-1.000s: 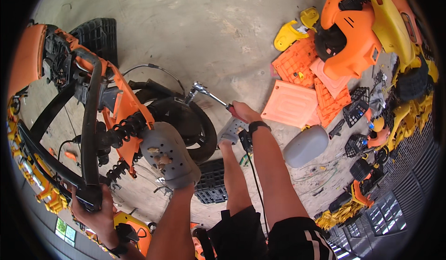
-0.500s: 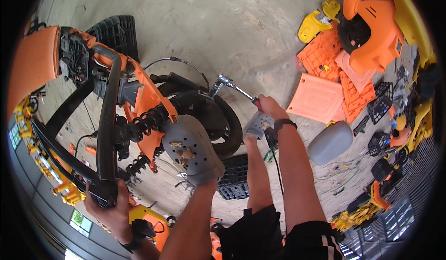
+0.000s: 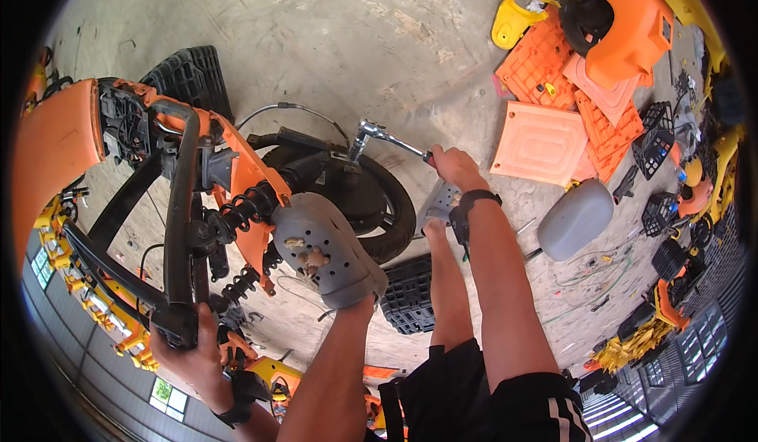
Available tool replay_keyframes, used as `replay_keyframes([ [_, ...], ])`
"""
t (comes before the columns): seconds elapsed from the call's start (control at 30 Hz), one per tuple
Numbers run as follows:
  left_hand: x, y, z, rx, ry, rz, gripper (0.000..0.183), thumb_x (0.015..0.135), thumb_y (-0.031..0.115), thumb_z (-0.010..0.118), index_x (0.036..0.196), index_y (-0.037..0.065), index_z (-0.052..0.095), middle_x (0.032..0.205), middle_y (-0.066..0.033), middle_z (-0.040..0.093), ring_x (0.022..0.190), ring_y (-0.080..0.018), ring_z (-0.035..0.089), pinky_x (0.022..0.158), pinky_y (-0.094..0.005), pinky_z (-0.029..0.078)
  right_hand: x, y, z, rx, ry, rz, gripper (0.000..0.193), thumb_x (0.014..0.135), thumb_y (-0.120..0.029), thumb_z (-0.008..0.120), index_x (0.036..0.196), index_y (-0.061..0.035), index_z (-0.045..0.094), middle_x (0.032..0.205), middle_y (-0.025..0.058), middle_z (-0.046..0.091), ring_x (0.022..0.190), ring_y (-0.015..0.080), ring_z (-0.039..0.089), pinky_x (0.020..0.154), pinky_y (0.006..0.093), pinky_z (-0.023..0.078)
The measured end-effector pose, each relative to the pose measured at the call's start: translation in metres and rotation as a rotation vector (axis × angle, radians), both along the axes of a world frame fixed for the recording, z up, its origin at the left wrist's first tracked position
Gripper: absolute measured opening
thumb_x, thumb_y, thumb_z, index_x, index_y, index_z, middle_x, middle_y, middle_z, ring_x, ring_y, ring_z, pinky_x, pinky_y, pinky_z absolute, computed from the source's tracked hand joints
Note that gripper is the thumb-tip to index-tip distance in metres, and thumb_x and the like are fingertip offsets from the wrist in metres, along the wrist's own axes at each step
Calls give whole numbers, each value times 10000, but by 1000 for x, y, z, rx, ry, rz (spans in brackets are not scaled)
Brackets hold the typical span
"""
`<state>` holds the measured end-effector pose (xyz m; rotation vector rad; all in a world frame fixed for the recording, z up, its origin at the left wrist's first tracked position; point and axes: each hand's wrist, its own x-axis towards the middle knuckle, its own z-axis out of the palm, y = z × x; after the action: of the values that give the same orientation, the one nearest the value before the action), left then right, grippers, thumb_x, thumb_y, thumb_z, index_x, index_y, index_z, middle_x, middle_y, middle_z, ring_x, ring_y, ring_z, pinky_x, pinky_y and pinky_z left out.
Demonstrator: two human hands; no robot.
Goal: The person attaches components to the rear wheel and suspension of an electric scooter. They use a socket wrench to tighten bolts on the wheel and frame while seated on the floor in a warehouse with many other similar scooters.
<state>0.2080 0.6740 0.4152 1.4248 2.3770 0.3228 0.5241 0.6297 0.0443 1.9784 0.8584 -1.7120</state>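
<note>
My right hand (image 3: 458, 167) is closed around the handle of a chrome ratchet wrench (image 3: 391, 137). The ratchet's socket end points down at the hub of a black wheel (image 3: 401, 217), at the axle end of a partly stripped scooter frame. At the lower left, my left hand (image 3: 189, 355) grips the end of the black tubular frame (image 3: 180, 268). My foot in a grey clog (image 3: 328, 248) presses on the frame beside the black coil shock absorber (image 3: 251, 205) and an orange panel (image 3: 251, 161). How the socket sits on the fastener is too small to tell.
My other grey clog (image 3: 440, 203) stands on the concrete floor beside the wheel. To the right lie orange panels (image 3: 541, 143), yellow parts (image 3: 513, 22) and a grey rounded case (image 3: 576, 219). Black crates (image 3: 193, 78) lie behind the frame. A cable (image 3: 284, 106) curves near the wheel.
The view has shifted a little. My right hand and the ratchet handle have swung slightly toward the far side. My left hand and foot keep their places on the frame.
</note>
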Motion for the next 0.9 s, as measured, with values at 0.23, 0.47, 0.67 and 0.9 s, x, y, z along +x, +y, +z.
replay_keyframes([
  [0.23,-5,2,-3,33,31,-137,328,673,185,815,777,-51,612,661,-87,614,549,-120,536,499,-272,450,2,-6,7,239,-34,344,254,903,-340,444,1000,-113,506,945,224,621,898,407,605,753,510,462],
  [0.47,-8,-2,-7,23,41,-151,320,674,169,814,772,-68,623,639,-89,624,511,-134,565,466,-275,462,2,-13,-10,205,-128,278,294,902,-362,422,997,-104,528,981,221,621,921,406,603,787,503,468],
  [0.67,-8,2,3,-33,67,-89,321,667,215,805,766,-50,652,644,-87,644,521,-136,554,517,-292,458,-6,-1,12,90,-123,208,506,891,-462,336,1095,-89,610,1178,179,579,1104,361,531,959,435,397],
  [0.9,0,-1,-1,9,-47,74,278,663,119,809,781,-63,634,682,-44,625,599,-94,520,566,-260,449,-7,3,20,127,-68,354,408,916,-407,365,1085,-93,562,1124,216,589,1049,396,557,894,478,434],
])
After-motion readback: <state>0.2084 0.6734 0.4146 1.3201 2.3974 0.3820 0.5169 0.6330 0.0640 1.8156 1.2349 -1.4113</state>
